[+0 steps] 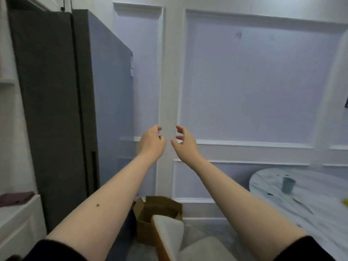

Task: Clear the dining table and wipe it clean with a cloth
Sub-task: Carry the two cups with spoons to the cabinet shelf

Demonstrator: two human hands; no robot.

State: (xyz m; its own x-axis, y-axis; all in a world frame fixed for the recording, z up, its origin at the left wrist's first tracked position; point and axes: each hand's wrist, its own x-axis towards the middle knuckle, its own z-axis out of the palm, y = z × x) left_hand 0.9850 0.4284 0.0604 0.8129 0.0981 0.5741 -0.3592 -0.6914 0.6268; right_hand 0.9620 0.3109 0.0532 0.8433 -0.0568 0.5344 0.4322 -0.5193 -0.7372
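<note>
Both hands raised before the wall — left hand point(152, 141) and right hand point(183, 141) loosely curled, holding nothing. Grey cup point(287, 185) upright near the marble surface's point(320, 213) left edge — well apart from them.

Round white marble-look table point(320, 213) at lower right; grey cup point(287, 184) upright on it, dark crumbs scattered, yellow item point(345, 201) at frame edge. Floor: open cardboard box point(148, 213), chair point(169, 238).
</note>
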